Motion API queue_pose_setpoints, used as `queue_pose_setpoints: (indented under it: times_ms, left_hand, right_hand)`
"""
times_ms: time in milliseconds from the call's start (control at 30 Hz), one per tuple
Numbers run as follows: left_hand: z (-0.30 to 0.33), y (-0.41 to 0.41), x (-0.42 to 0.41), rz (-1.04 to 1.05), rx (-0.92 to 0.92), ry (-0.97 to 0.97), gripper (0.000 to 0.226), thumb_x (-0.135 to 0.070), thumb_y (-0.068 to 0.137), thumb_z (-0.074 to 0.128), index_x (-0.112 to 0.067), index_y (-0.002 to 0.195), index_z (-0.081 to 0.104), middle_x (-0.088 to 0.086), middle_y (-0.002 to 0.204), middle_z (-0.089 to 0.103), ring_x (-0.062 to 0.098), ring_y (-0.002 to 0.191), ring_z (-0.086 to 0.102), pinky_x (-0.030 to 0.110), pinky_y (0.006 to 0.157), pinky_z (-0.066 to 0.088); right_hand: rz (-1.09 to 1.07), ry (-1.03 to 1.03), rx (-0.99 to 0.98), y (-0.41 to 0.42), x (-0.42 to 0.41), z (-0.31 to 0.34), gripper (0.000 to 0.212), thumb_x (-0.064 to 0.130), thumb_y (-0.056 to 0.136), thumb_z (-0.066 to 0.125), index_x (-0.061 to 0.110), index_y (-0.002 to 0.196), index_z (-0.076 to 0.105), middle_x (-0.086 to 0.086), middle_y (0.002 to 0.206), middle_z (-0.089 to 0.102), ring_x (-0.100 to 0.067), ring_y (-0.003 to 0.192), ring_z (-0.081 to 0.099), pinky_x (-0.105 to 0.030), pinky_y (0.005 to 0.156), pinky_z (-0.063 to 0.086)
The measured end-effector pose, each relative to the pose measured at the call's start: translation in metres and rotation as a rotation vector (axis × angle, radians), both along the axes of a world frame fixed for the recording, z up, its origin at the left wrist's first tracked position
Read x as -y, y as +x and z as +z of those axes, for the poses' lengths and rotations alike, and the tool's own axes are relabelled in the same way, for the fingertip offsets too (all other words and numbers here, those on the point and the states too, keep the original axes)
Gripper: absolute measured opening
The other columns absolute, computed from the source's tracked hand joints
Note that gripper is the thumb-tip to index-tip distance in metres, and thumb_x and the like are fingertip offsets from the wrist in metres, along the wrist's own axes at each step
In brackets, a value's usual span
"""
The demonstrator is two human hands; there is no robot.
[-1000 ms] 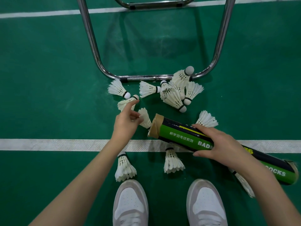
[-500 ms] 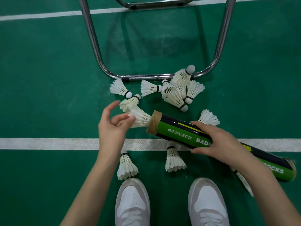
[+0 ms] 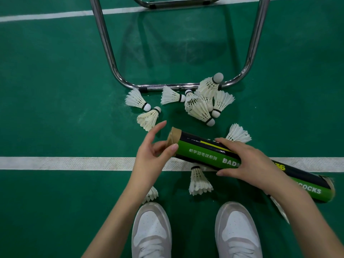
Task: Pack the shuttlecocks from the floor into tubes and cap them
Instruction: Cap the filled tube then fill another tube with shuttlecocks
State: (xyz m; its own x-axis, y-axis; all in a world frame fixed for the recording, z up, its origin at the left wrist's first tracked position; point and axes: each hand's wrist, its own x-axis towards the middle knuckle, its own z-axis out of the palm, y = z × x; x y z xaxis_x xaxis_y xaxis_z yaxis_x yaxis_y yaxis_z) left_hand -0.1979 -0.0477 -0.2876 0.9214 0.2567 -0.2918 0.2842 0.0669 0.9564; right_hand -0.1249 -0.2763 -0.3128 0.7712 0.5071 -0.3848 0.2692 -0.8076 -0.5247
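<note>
A green-and-black shuttlecock tube lies slanted just above the floor, its open cardboard mouth pointing left. My right hand is shut around the tube's middle. My left hand is at the mouth, thumb on the tube's side, fingers spread over the opening; no shuttlecock shows in it. Loose white shuttlecocks lie on the floor: a pile beyond the tube, two at the left, one behind the tube, one under it, and one partly hidden by my left wrist.
A chrome tubular chair frame stands on the green court floor just beyond the pile. A white court line runs across under the tube. My two white shoes are at the bottom edge.
The shuttlecock my left hand carried to the tube's mouth has gone inside and is out of sight. My left hand now rests at the opening. The tube has barely moved.
</note>
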Motion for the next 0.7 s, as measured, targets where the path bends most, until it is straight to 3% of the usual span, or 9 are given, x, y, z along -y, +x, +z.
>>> queue_pose_setpoints:
  times_ms: [200, 467, 600, 700]
  left_hand:
    - [0.0015, -0.0029, 0.0058, -0.051, -0.016, 0.086, 0.073, -0.01, 0.079, 0.072, -0.042, 0.133, 0.036, -0.003, 0.083, 0.075, 0.004, 0.083, 0.068, 0.008, 0.077, 0.045]
    - [0.0052, -0.0003, 0.0051, -0.107, -0.008, 0.076, 0.082, -0.008, 0.075, 0.074, -0.042, 0.137, 0.032, -0.004, 0.084, 0.075, 0.007, 0.084, 0.069, 0.008, 0.077, 0.045]
    - [0.0077, 0.0013, 0.0083, -0.155, 0.02, 0.121, 0.082, -0.006, 0.074, 0.076, -0.039, 0.137, 0.036, -0.032, 0.09, 0.066, 0.001, 0.083, 0.067, 0.009, 0.075, 0.048]
    - [0.0076, 0.0001, 0.0093, -0.164, 0.022, 0.141, 0.083, -0.006, 0.074, 0.076, -0.041, 0.137, 0.036, -0.031, 0.085, 0.065, -0.004, 0.081, 0.065, 0.007, 0.073, 0.047]
  right_hand:
    - [0.004, 0.016, -0.001, 0.0004, -0.0018, 0.003, 0.086, 0.053, 0.066, 0.074, 0.05, 0.137, 0.025, 0.014, 0.13, 0.049, -0.01, 0.117, 0.046, -0.035, 0.099, 0.039]
    - [0.016, 0.017, 0.002, -0.0001, -0.0015, 0.0054, 0.086, 0.054, 0.066, 0.074, 0.049, 0.137, 0.026, 0.014, 0.13, 0.049, -0.01, 0.117, 0.046, -0.037, 0.101, 0.038]
    - [0.033, 0.038, 0.015, -0.0023, -0.0042, 0.0065, 0.087, 0.052, 0.065, 0.075, 0.049, 0.137, 0.027, 0.013, 0.129, 0.05, -0.01, 0.117, 0.046, -0.037, 0.102, 0.037]
    - [0.052, 0.039, 0.019, -0.0029, -0.0068, 0.0058, 0.087, 0.052, 0.066, 0.075, 0.047, 0.138, 0.028, 0.012, 0.13, 0.05, -0.01, 0.118, 0.045, -0.038, 0.103, 0.037]
